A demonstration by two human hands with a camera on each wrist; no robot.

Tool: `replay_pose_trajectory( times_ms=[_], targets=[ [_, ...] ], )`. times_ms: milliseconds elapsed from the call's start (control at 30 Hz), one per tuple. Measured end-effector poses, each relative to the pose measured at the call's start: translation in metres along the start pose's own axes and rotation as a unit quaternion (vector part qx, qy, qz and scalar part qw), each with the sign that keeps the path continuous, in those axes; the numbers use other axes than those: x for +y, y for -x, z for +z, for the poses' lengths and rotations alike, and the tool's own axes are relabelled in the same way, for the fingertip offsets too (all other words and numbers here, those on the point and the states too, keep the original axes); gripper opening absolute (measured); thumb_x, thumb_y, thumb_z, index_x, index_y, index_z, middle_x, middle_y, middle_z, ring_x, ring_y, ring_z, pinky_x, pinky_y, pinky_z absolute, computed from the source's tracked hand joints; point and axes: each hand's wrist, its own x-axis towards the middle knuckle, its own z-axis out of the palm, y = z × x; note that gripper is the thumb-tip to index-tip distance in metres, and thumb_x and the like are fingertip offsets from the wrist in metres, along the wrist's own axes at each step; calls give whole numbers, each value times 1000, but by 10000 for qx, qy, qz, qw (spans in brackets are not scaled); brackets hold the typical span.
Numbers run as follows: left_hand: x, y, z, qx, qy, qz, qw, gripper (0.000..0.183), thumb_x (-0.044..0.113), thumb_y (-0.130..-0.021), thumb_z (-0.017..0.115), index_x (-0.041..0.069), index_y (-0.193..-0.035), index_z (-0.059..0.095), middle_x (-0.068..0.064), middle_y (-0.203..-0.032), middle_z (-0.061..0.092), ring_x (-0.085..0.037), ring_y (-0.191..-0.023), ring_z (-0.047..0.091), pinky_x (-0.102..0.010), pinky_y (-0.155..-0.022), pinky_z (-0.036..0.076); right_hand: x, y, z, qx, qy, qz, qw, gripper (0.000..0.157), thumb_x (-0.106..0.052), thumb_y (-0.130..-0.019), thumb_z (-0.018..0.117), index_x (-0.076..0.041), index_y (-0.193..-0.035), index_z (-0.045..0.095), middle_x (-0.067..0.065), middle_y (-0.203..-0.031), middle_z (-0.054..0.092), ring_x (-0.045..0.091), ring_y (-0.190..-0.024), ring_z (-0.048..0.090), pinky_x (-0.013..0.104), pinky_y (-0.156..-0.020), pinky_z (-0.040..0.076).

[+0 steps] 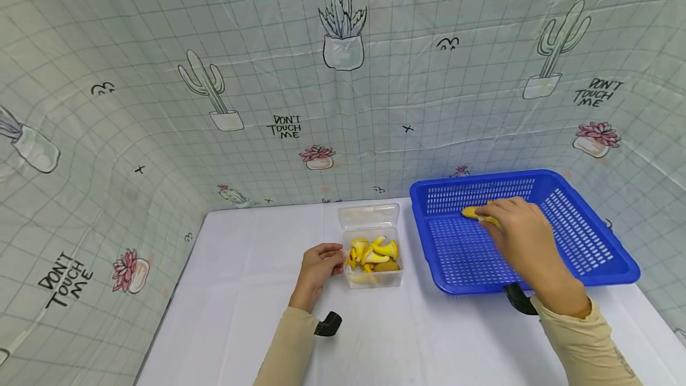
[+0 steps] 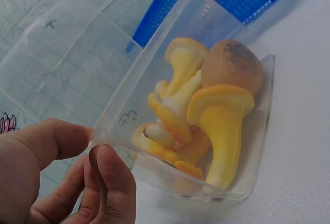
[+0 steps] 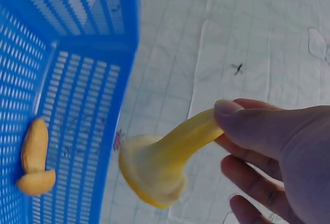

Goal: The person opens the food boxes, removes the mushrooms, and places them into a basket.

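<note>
The held mushroom [image 3: 175, 144] is over the basket [image 1: 424, 237], toward its far edge, its stem pinched in your right hand [image 1: 522, 240], cap pointing away; you seem mid-transfer, and the next move calls for a steady hold; your left hand [image 1: 315, 271] is at the left edge of the box [image 1: 383, 280], gripping or not I cannot tell

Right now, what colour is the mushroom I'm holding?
The mushroom is mostly yellow, best seen in the right wrist view.

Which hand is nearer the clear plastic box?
Left. The left hand holds the clear box at its left side; the right hand is farther right, over the blue basket.
</note>
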Motion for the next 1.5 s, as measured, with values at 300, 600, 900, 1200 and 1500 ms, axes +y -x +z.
replay_pose_trajectory(
  times_ms=[300, 600, 900, 1200, 1500],
  targets=[
    [-1, 0, 0, -29, 7, 34, 10000, 34, -2, -96, 71, -14, -127, 64, -9, -95, 70, -11, -71, 63, -19, -64, 58, -1, 1, 3, -544, 14, 94, 9985, 32, 2, -76, 90, -1, -106, 79, 22, -102, 76, 45, -94, 67, 62, -78, 55],
    [-1, 1, -1, -41, 7, 77, 10000, 33, -3, -96, 69, -13, -127, 64, -11, -98, 71, -10, -71, 63, -19, -65, 58, -34, -3, 21, -526, -334, -500, 9968, 33, 3, -73, 93, -2, -102, 80, 13, -100, 76, 38, -96, 70, 59, -86, 58],
    [-1, 0, -2, -23, 39, 78, 10000, 32, -3, -97, 68, -13, -126, 64, -13, -99, 71, -11, -71, 63, -18, -64, 58, -77, -8, 49, -926, -580, -689, 9916, 28, -1, -77, 92, -6, -102, 80, 8, -101, 77, 30, -98, 69, 49, -86, 59],
    [-1, 0, -1, -38, 17, 68, 10000, 32, -3, -97, 68, -14, -127, 64, -10, -96, 70, -11, -72, 63, -18, -64, 58, -99, -17, 79, -1158, -752, -879, 9865, 28, -2, -78, 92, -8, -103, 80, 5, -100, 77, 26, -96, 67, 43, -83, 56],
    [2, 2, 0, -59, 66, 59, 9999, 32, -2, -98, 69, -14, -127, 63, -10, -96, 70, -12, -73, 63, -18, -63, 58, -107, -23, 107, -1616, -744, -800, 9808, 24, -5, -80, 91, -7, -102, 81, 4, -98, 76, 26, -95, 66, 44, -86, 56]
  ],
)
